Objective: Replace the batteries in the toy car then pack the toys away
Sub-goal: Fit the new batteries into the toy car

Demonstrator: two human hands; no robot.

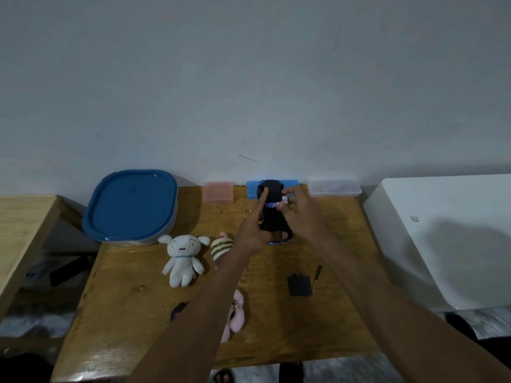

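Gripping the upturned car (272,217) in left hand (253,230), long axis near-to-far above the table's (132,299) far middle. Pinching a battery (276,203) crosswise over it with right hand (300,214). Cover (298,285) and screwdriver (317,277) nearer; plush toys (182,258) left.

Dim, soft-focus view, perhaps top-lit; wide-angle bending at edges.

Both forearms bare to frame's lower edge, no sleeves visible. Left hand (253,230) and right hand (300,214) bare: no gloves, rings, watch or wristband.
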